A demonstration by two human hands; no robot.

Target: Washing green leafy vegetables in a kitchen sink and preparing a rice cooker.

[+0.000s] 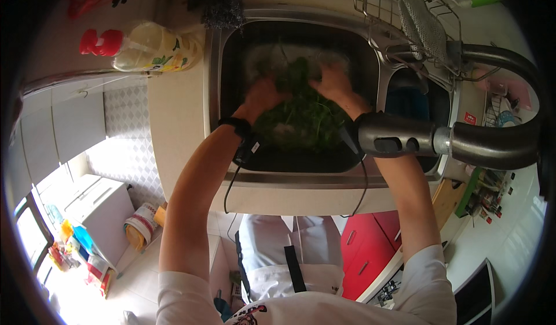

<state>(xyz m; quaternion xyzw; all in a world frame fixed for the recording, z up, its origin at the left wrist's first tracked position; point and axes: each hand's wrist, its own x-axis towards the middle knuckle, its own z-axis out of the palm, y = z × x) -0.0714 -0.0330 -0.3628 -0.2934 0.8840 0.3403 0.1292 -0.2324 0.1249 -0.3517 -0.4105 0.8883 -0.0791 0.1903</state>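
Note:
Leafy green stalks (304, 116) lie heaped in the large basin of a metal sink (299, 178), where there seems to be water. At the heap's left side is my left hand (265, 95), its fingers dim and partly blurred among the greens. My right hand (335, 84) lies over the right side with thumb and fingers spread, the fingertips blurred near the far wall. Whether either hand grips any stalks cannot be told. Both wrists wear dark bands with cables, and the faucet's spray head (395, 135) hides part of my right wrist.
The faucet's thick curved pipe (499, 147) reaches in from the right, above a smaller basin (408, 95). A wire rack (369, 3) holding a mesh scrubbing pad (421, 25) stands behind it. A bottle with a red cap (156, 49) stands on the counter left of the sink.

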